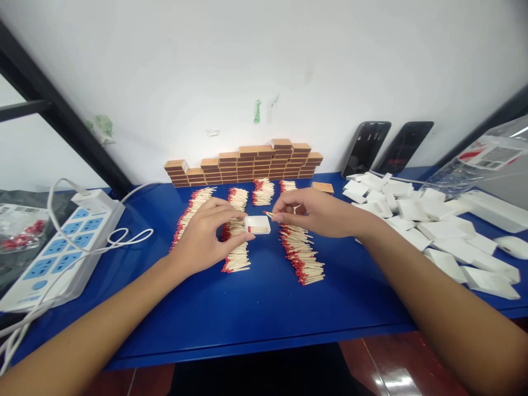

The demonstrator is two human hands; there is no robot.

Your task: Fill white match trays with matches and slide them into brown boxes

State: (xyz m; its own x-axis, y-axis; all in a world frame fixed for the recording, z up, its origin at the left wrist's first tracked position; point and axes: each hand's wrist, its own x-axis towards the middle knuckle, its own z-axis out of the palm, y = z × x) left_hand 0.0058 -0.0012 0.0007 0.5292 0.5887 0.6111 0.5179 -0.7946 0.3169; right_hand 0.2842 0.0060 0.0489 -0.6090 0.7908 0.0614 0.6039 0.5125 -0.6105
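My left hand grips a small white matchbox tray between thumb and fingers. A few red-tipped matches lie along the bottom of the tray. Just to its right, my right hand pinches matches by their pale ends, red heads pointing at the tray; how many is too small to tell. Rows of loose matches lie on the blue table beneath and beside both hands. Part of the rows is hidden by my hands.
Stacked brown matchboxes line the wall, with a single matchbox apart. Right: a heap of white trays, two dark phones, a white mouse and a plastic bag. Left: a power strip with white cables.
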